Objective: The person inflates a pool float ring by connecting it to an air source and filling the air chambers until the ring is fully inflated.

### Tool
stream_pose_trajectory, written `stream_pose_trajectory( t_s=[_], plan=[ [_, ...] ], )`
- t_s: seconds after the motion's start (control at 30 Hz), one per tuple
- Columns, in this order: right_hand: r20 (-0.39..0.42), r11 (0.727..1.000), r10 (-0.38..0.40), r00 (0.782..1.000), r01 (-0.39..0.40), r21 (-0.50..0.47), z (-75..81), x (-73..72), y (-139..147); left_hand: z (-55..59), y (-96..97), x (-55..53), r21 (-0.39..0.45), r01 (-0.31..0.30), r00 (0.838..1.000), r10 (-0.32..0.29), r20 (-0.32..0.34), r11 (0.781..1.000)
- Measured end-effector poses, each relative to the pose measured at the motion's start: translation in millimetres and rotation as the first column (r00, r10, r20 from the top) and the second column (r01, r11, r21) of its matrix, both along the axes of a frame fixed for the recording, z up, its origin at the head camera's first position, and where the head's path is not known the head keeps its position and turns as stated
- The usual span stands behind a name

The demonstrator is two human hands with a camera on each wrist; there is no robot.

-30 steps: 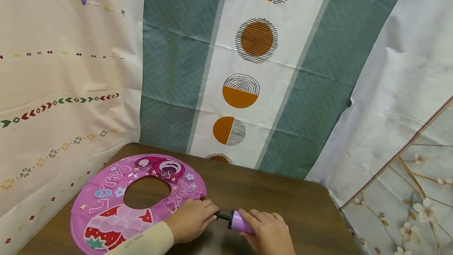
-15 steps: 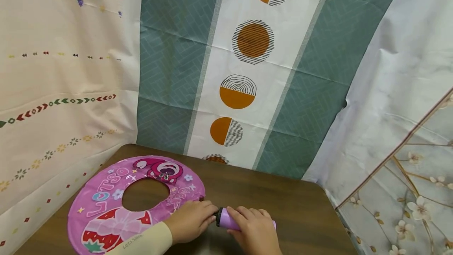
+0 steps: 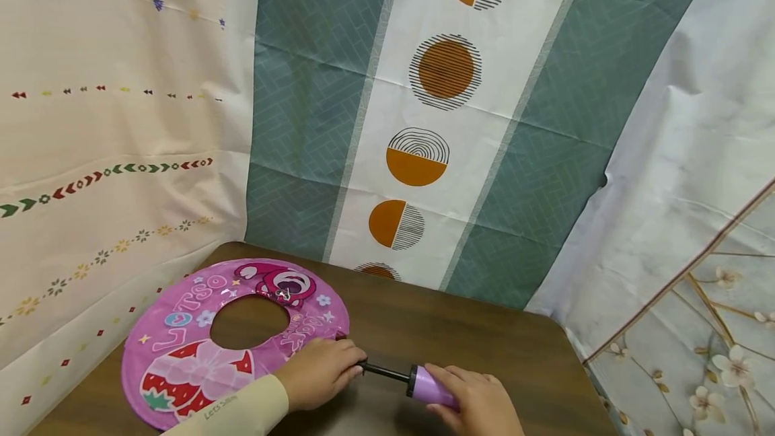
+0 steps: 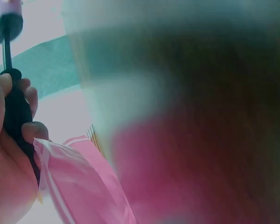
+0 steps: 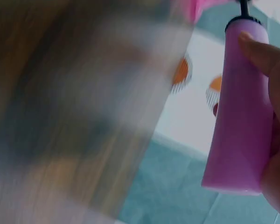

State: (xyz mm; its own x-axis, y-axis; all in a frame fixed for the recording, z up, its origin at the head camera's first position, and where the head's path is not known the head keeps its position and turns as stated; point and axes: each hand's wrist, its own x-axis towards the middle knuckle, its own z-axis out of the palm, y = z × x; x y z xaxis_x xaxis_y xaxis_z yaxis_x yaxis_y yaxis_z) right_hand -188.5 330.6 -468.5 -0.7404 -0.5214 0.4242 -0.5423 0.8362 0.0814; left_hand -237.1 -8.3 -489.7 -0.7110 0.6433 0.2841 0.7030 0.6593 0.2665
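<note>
Left hand: the person's left hand (image 3: 321, 372), coming out of a pale sleeve (image 3: 245, 410) with small lettering on it, has its fingers curled round the black end piece (image 4: 16, 109) of a hand pump.
Right hand: the right hand (image 3: 475, 399) grips the pump's purple barrel (image 3: 431, 385), with the thumb laid along its side near the black collar in the right wrist view.
Pump: it slants across from one hand to the other, and a length of thin black rod (image 3: 387, 373) shows bare between the barrel and the left hand.
Swim ring: the pink ring (image 3: 145, 365) lies on the surface (image 3: 424, 321) to the person's left, its near right edge right by the left hand; in the left wrist view a fold of it touches the fingers. I can't tell whether the pump's tip sits in it, because the hand covers that spot.
Ring's print: white-and-pink lettering, a pink bear at the far side, a strawberry with a bow at the near side.
Cloths: a green-and-white hanging (image 3: 303, 99) with orange circles stands behind, a cream patterned one (image 3: 121, 126) at left, a flowered one (image 3: 684, 221) at right.
</note>
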Motion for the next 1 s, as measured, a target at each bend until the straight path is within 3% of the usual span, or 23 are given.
stream_pose_trajectory(
  t_s=[0.17, 0.3, 0.53, 0.67, 0.83, 0.9, 1.0],
  plan=[
    [-0.016, 1.0, -0.005, 1.0, 0.005, 0.016, 5.9, 1.9, 32.0, -1.4, -4.8, -4.8, 0.008, -0.005, 1.0, 0.005, -0.018, 1.0],
    [-0.084, 1.0, 0.023, 0.996, -0.022, 0.012, 6.5, 3.7, 40.3, -2.2, -5.0, -4.7, 0.003, -0.006, 1.0, 0.006, -0.012, 1.0],
    [-0.245, 0.997, 0.079, 0.966, -0.079, 0.011, -7.1, 1.1, -11.9, 3.8, 13.8, 3.0, 0.019, 0.051, 0.998, -0.052, 0.036, 0.999],
    [-0.297, 0.997, 0.06, 0.953, -0.073, -0.03, -14.3, -4.6, -38.9, 9.7, 23.8, 2.5, 0.016, 0.035, 0.999, -0.035, -0.019, 0.999],
    [-0.319, 0.998, 0.015, 0.948, -0.035, -0.059, -16.6, -10.4, -51.9, 14.2, 29.9, -4.0, -0.023, 0.007, 0.997, -0.009, -0.08, 1.0],
    [-0.317, 0.998, 0.013, 0.948, -0.032, -0.056, -15.7, -12.5, -54.3, 13.5, 30.4, -7.0, -0.026, 0.007, 0.998, -0.009, -0.069, 1.0],
    [-0.296, 0.998, 0.036, 0.954, -0.052, -0.046, -14.2, -14.2, -55.4, 8.6, 28.1, -9.3, -0.003, 0.027, 1.0, -0.027, 0.008, 1.0]
  ],
)
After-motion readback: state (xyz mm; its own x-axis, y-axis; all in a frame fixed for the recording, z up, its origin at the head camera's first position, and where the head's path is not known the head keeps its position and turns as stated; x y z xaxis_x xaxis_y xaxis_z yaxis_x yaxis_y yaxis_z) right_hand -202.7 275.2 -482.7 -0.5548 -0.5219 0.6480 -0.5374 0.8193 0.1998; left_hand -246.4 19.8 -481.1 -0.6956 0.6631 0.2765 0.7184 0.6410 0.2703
